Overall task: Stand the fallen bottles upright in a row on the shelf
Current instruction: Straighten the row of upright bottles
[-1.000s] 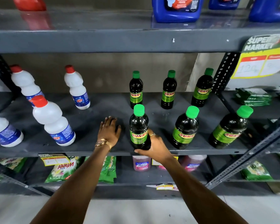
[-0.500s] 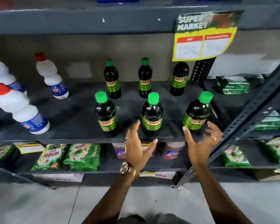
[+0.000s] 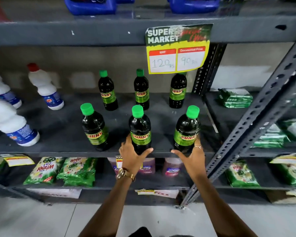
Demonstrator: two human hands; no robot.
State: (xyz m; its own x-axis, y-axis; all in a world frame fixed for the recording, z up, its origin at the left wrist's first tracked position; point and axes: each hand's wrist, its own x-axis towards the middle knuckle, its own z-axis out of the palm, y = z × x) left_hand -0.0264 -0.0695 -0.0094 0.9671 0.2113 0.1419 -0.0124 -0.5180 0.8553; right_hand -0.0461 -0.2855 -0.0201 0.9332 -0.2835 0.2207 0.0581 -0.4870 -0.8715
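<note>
Head view shows six dark green-capped bottles upright on the grey shelf (image 3: 61,134), three at the back and three along the front edge. The left hand (image 3: 133,156) is wrapped around the base of the middle front bottle (image 3: 140,129), thumb on one side and fingers on the other, so it holds that bottle. The right hand (image 3: 192,155) cups the base of the right front bottle (image 3: 186,130); its thumb juts out to the left, clear of the bottle, and the fingers lie behind the bottle, so how firm that grip is cannot be told. Both bottles stand just ahead of the hands with their long axes vertical, each hand nearest its own bottle. The left front bottle (image 3: 94,127) stands free, apart from the left hand and a little further forward than the other two.

No green-capped bottle lies on its side, so the job looks close to done; what remains appears to be sliding the front three into an even line. White red-capped bottles (image 3: 43,88) stand at the left. How full any of the bottles are cannot be told.
</note>
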